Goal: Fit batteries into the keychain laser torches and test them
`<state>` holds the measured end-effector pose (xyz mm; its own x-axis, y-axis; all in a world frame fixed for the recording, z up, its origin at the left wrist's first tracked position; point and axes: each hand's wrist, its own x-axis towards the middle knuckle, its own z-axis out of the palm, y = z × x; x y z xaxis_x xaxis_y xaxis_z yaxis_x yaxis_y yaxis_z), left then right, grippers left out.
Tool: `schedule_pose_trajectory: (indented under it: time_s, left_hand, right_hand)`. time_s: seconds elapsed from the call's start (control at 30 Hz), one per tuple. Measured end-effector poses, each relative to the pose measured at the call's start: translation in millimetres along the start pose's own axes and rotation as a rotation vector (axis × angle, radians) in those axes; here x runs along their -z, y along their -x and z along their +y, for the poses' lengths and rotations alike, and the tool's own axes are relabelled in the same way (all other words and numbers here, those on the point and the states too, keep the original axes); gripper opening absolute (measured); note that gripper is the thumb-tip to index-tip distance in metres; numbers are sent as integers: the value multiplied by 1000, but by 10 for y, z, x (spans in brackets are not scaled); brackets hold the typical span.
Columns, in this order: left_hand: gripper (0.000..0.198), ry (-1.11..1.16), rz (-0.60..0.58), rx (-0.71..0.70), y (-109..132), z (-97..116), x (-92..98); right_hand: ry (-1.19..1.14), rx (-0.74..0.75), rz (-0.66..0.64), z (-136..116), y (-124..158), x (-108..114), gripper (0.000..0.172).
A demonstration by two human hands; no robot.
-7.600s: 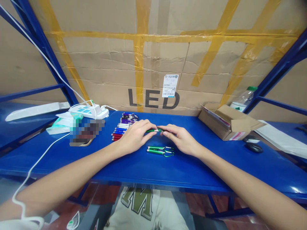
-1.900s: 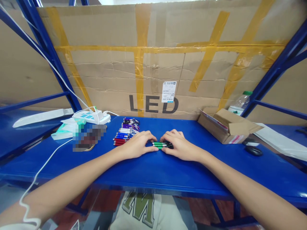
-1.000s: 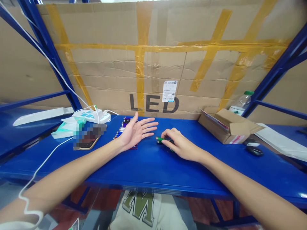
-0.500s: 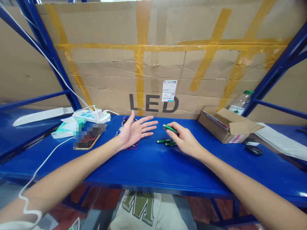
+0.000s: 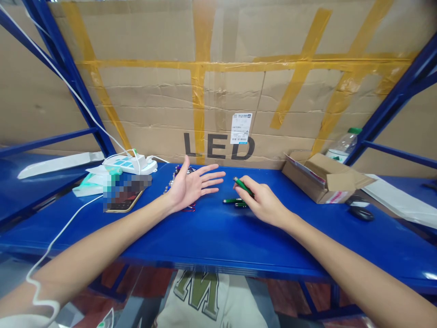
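My right hand [image 5: 264,200] pinches a slim green pen-like tube [image 5: 244,186] with a silver end between thumb and fingers, tilted above the table. Below it, two similar green tubes [image 5: 232,201] lie on the blue table [image 5: 205,237], partly covered by my right hand. To the left, my left hand [image 5: 187,187] is held palm up, fingers spread, with nothing in it. Behind and under it lie several small blue, purple and silver-ended pieces [image 5: 177,171], mostly hidden by the hand. A bit of thin red metal [image 5: 190,207] shows below the palm.
A phone [image 5: 126,202], a tissue pack [image 5: 97,180] and a white power strip [image 5: 131,164] with cables are on the left. At right stand an open cardboard box [image 5: 321,180], a black mouse [image 5: 361,213] and a bottle [image 5: 344,145]. A large carton [image 5: 153,105] closes off the back.
The green tube in my right hand has tipped to a steeper angle, and its silver end has shifted slightly right. My left hand stays nearly still, palm up.
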<state>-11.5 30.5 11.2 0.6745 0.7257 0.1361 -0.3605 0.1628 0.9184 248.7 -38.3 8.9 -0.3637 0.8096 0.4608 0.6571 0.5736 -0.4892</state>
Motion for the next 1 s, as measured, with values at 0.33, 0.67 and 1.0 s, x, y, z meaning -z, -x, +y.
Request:
schedule_pose_trajectory:
  time_s: [0.33,0.67,1.0]
  left_hand:
    - [93,-20,6,16,-14,-7,28]
    - [91,-7,5,26,-6,-11,3]
    - [90,25,19,38,-1,4,-12]
  right_hand:
    - [-30,-29,-88,-7,17,-38,24]
    - [-5,73,-49,-15,3,-17,26]
    - [-5,94,-6,-35,26,-10,24]
